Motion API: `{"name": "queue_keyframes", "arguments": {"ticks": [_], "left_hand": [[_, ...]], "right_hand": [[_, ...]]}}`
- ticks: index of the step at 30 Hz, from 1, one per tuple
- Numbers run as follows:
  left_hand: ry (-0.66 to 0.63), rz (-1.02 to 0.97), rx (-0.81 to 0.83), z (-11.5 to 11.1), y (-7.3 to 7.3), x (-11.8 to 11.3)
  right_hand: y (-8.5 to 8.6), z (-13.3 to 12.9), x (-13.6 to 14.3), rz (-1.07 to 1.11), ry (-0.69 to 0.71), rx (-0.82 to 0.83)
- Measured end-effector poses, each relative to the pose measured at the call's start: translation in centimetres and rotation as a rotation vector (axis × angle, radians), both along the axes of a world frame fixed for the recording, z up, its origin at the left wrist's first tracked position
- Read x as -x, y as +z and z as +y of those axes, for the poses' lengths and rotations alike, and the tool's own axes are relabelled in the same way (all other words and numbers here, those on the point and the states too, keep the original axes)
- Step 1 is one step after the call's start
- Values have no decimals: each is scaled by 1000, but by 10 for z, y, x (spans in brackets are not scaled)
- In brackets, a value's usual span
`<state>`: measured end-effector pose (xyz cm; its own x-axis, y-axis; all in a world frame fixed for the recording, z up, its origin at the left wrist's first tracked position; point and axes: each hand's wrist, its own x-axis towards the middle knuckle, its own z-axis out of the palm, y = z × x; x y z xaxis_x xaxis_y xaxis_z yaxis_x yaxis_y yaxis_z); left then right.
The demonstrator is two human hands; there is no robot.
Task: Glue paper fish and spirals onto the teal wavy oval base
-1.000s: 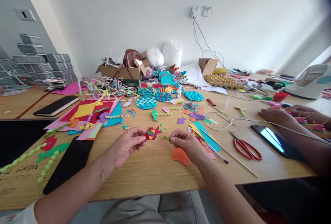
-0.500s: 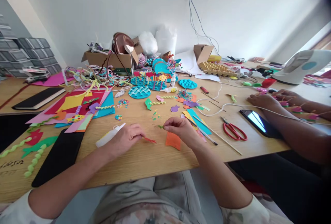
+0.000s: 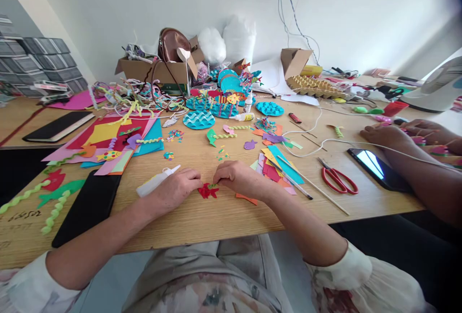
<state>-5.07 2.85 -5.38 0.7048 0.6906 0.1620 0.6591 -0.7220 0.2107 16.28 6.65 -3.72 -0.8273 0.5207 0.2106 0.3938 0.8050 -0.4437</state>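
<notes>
Red paper fish [image 3: 208, 192] lies on the table [image 3: 173, 228] between the two hands, close to the front edge. The bare wood probably gives it firm backing.

Left hand [image 3: 175, 185]: fingers bent and close together, tips at the fish's upper left edge. Position suggests steadying; cannot tell whether they pinch the paper or only rest against it.

Right hand [image 3: 241, 178]: thumb and fingers narrowed to a pinch at a small green strip [image 3: 212, 186] on the fish's upper side. Such a fine grip suits so slight a piece. Exact contact partly hidden by the fingers.

White glue bottle [image 3: 153, 184] lies on its side just behind the left forearm, presumably set there for easy reach. Small green and yellow bits [image 3: 223, 153] lie beyond the hands, near enough to pick from. Paper scraps [image 3: 270, 171], a pen [image 3: 294, 181] and a wooden stick [image 3: 313, 185] lie right of the right hand; red scissors [image 3: 335, 179] farther out, likely parked out of the way.
</notes>
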Motion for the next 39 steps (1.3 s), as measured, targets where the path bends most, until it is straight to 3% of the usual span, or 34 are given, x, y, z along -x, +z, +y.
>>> {"name": "queue_keyframes", "arguments": {"ticks": [8,15,25,30,39], "left_hand": [[-40,-17,5,2,1,2],[-59,32,-28,0,1,2],[-58,-57,-23,-10,6,-1],[-106,-55,-5,-10,3,-6],[-52,-84,-10,-3,-2,-6]], "right_hand": [[-3,13,10,-75,117,-51],[-8,17,15,-120,133,-72],[-4,10,16,-221,62,-70],[-3,9,17,-246,38,-66],[-9,10,15,-189,24,-56]]}}
